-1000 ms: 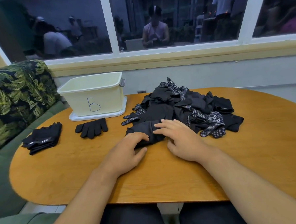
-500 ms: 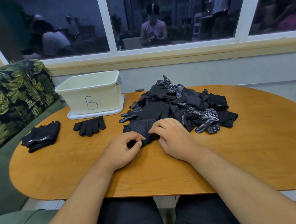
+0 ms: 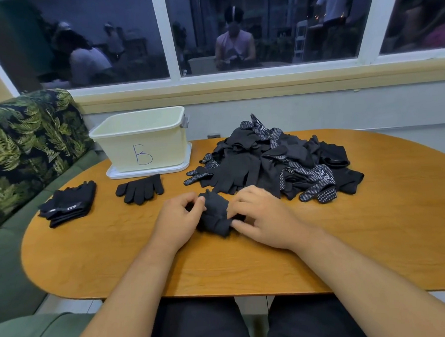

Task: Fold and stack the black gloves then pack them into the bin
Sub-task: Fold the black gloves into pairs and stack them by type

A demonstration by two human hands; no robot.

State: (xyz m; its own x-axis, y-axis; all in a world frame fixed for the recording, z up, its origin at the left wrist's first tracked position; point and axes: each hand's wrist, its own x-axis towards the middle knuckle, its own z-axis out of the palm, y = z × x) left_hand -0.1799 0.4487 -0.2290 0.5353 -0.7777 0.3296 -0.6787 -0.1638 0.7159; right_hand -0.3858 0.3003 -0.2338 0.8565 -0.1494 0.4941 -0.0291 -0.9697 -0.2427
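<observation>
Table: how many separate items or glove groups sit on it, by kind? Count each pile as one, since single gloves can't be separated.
Bin: 1
White tray under it: 1
Loose glove heap: 1
Folded glove stack: 1
Flat gloves lying alone: 1
Bunched glove, gripped by left hand and right hand: 1
Total: 6

1. glove (image 3: 215, 215) between left hand (image 3: 178, 222) and right hand (image 3: 265, 217): both pinch it, fingers cover its ends, fold shape unclear.
2. glove pile (image 3: 267, 163): lower gloves buried, count can't be told.
3. bin (image 3: 143, 146): near wall hides the inside, contents unknown.
4. folded stack (image 3: 68, 204): white cuff print too small to read.
5. table (image 3: 221, 266): right end cut off by the edge.
6. sofa (image 3: 21, 142): cut off at left.
7. window (image 3: 261, 37): reflected figures blurred and dim.
</observation>
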